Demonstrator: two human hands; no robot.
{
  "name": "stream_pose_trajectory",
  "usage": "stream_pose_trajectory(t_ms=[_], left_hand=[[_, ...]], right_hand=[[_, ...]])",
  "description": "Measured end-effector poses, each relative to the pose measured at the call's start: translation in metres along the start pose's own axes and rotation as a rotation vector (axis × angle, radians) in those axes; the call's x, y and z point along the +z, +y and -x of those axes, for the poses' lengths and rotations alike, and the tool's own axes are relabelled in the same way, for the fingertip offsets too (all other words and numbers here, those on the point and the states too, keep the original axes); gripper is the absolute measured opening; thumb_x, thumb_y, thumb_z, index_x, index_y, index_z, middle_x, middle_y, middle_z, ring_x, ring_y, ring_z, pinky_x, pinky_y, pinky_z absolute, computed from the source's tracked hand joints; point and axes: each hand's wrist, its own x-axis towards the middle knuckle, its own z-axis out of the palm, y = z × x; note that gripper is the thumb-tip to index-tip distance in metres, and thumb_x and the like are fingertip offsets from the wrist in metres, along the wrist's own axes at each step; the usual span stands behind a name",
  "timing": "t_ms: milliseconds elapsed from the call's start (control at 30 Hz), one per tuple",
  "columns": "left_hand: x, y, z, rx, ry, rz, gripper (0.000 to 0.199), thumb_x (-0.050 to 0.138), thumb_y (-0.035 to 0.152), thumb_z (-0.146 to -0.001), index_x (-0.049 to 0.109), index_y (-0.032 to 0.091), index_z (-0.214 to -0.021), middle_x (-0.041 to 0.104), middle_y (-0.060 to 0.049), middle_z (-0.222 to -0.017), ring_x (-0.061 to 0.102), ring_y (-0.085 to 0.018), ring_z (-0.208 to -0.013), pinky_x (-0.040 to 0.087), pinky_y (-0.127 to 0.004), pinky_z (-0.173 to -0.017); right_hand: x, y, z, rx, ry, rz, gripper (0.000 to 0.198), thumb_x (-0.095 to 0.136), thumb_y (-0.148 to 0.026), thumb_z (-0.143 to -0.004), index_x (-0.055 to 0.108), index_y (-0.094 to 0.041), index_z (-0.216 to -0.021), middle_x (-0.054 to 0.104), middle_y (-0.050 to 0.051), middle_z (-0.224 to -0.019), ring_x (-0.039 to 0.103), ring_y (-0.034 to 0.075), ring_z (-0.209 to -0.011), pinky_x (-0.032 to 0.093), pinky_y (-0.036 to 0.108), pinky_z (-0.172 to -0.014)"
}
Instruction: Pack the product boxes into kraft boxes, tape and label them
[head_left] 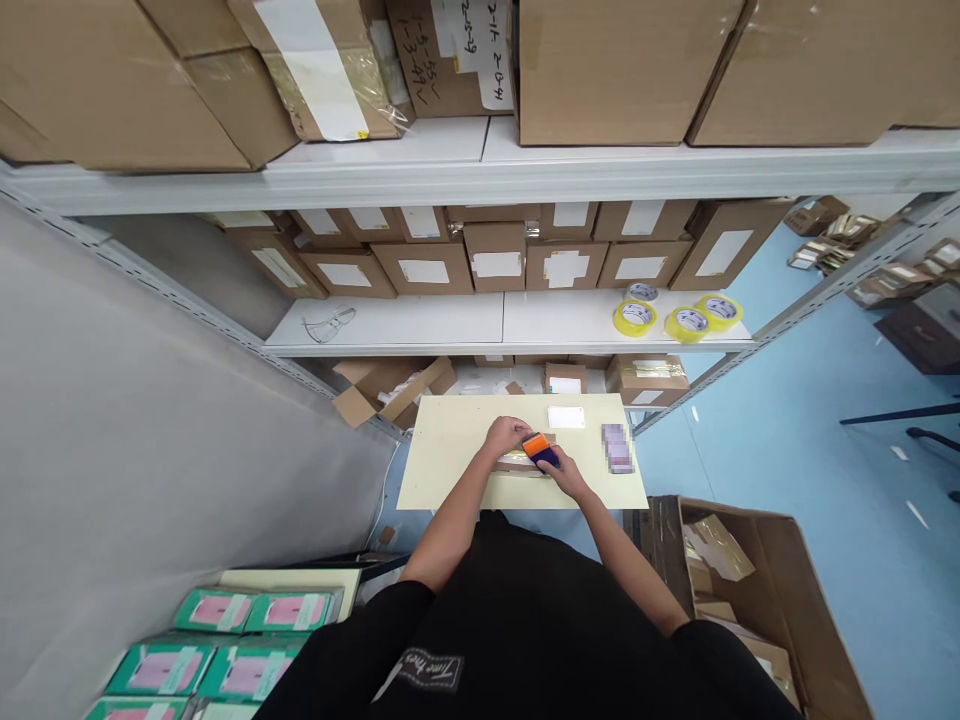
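In my right hand [568, 473] is an orange and dark blue object [541, 452] that looks like a packing tape dispenser, gripped by its dark lower part. My left hand [507, 437] is closed beside the orange end, fingertips bent inward; what they pinch is too small to make out. Beneath both hands, a small cardboard box [517, 472] with shiny tape across it lies flat on the cream-coloured table [442, 455]. A white card or label sheet [565, 417] lies just beyond the hands. Purple printed items [618, 448] are at the table's right end.
Behind the table, a metal shelf [420, 325] carries labelled cartons [424, 265], yellow tape rolls [635, 318] and glasses [328, 324]. An open carton [397, 388] stands low at left. A large box [780, 590] with cardboard is at right; green-and-pink packages [217, 610] are stacked at lower left.
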Motion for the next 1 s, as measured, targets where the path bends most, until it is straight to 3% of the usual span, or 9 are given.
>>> stream_pose_trajectory(t_ms=[167,467,600,733,833,900,1000], left_hand=[[-0.006,0.013,0.017,-0.026,0.167,0.08,0.021,0.066,0.033,-0.089,0.084,0.022,-0.087,0.081,-0.005,-0.088,0.072,-0.021,-0.082,0.052,-0.03,-0.077],[-0.029,0.038,0.043,-0.049,0.355,0.204,0.02,0.067,0.032,-0.089,0.082,0.018,-0.085,0.08,-0.005,-0.085,0.072,-0.021,-0.081,0.055,-0.032,-0.078],[-0.042,0.039,0.056,-0.071,0.412,0.2,0.022,0.066,0.033,-0.089,0.081,0.019,-0.084,0.081,-0.006,-0.086,0.072,-0.021,-0.083,0.056,-0.032,-0.081],[-0.094,0.029,0.066,-0.043,0.62,0.167,0.027,0.062,0.037,-0.089,0.079,0.02,-0.079,0.079,-0.004,-0.082,0.071,-0.021,-0.083,0.055,-0.029,-0.076],[-0.129,0.02,0.069,-0.017,0.58,0.102,0.026,0.07,0.042,-0.082,0.078,0.019,-0.075,0.074,-0.002,-0.07,0.067,-0.019,-0.071,0.051,-0.027,-0.069],[-0.136,0.013,0.068,-0.051,0.607,0.111,0.027,0.069,0.043,-0.081,0.078,0.018,-0.074,0.073,-0.001,-0.067,0.066,-0.018,-0.068,0.05,-0.026,-0.067],[-0.128,-0.003,0.068,-0.14,0.656,0.157,0.029,0.067,0.044,-0.08,0.08,0.017,-0.08,0.073,-0.001,-0.068,0.067,-0.018,-0.069,0.05,-0.026,-0.069]], right_hand=[[-0.022,-0.023,-0.004,-0.024,0.021,0.057,0.038,0.075,-0.059,-0.081,0.064,-0.025,-0.096,0.069,-0.001,-0.082,0.063,0.024,-0.076,0.049,0.033,-0.071],[-0.047,-0.077,-0.021,-0.176,-0.085,0.056,0.039,0.078,-0.059,-0.08,0.069,-0.023,-0.095,0.07,0.001,-0.086,0.063,0.023,-0.081,0.048,0.031,-0.073],[-0.05,-0.072,-0.026,-0.167,-0.124,0.105,0.04,0.078,-0.059,-0.079,0.071,-0.024,-0.097,0.072,0.002,-0.088,0.063,0.024,-0.082,0.048,0.032,-0.075],[-0.065,-0.054,-0.016,-0.114,-0.118,0.214,0.043,0.078,-0.063,-0.079,0.073,-0.024,-0.096,0.073,0.002,-0.085,0.064,0.024,-0.077,0.046,0.031,-0.071],[-0.075,-0.049,-0.008,-0.071,-0.089,0.285,0.047,0.075,-0.067,-0.08,0.073,-0.024,-0.097,0.073,0.002,-0.084,0.064,0.023,-0.076,0.043,0.03,-0.067],[-0.075,-0.052,-0.007,-0.083,-0.076,0.337,0.048,0.071,-0.07,-0.084,0.072,-0.024,-0.098,0.074,0.002,-0.085,0.065,0.023,-0.075,0.042,0.029,-0.066],[-0.066,-0.057,-0.012,-0.068,-0.049,0.434,0.052,0.058,-0.074,-0.091,0.072,-0.024,-0.093,0.074,0.002,-0.082,0.065,0.021,-0.074,0.04,0.028,-0.065]])
